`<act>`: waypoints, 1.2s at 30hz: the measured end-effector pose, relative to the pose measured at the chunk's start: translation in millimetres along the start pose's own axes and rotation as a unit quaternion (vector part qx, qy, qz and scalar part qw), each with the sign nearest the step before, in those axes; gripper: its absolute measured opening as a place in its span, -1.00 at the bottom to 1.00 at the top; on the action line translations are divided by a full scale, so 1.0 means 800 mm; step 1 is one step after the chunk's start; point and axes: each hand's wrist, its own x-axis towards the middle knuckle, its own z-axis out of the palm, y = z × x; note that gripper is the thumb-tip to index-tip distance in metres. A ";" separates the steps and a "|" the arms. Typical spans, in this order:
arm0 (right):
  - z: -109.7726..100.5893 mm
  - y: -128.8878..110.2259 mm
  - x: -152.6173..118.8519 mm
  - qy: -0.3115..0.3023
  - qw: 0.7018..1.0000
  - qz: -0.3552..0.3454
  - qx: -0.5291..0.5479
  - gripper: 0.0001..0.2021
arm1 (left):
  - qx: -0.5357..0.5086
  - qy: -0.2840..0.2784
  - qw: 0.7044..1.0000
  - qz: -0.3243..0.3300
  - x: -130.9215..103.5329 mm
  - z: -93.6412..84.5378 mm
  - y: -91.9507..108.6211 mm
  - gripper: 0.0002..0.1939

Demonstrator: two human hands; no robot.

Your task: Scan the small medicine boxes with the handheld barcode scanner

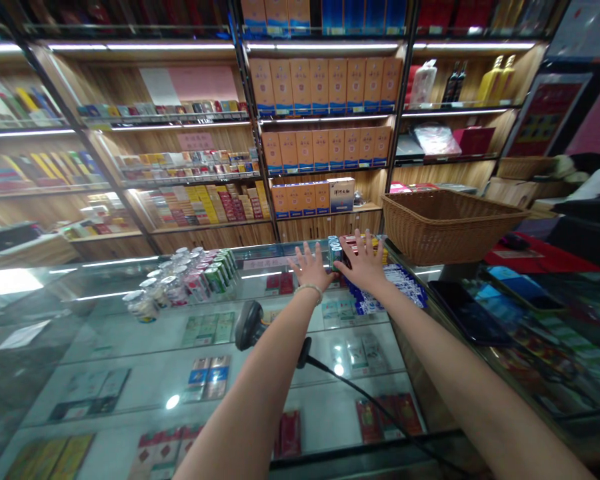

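Both my arms reach out over a glass-topped counter (290, 333). My left hand (311, 270) has its fingers spread, and a bracelet circles the wrist. To its right, my right hand (364, 267) is also open with the fingers fanned out. A small upright blue-green pack (335, 248) stands between the hands, closest to the right one; whether either hand touches it I cannot tell. Blue-and-white packets (403, 287) lie beside and partly under my right hand. Red and yellow packs (380, 251) show behind it, partly hidden by the fingers.
A barcode scanner (250, 325) with a black cable rests by my left forearm. Small tubs and packs (200, 273) stand in rows at left. A wicker basket (445, 227) and a dark phone (465, 312) are at right. Behind, shelves hold orange boxes (320, 87).
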 end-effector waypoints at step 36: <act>-0.086 -0.167 0.002 0.020 0.998 -0.033 0.047 -0.35 | 0.030 0.159 0.986 0.037 -0.080 -0.183 -0.209 -0.29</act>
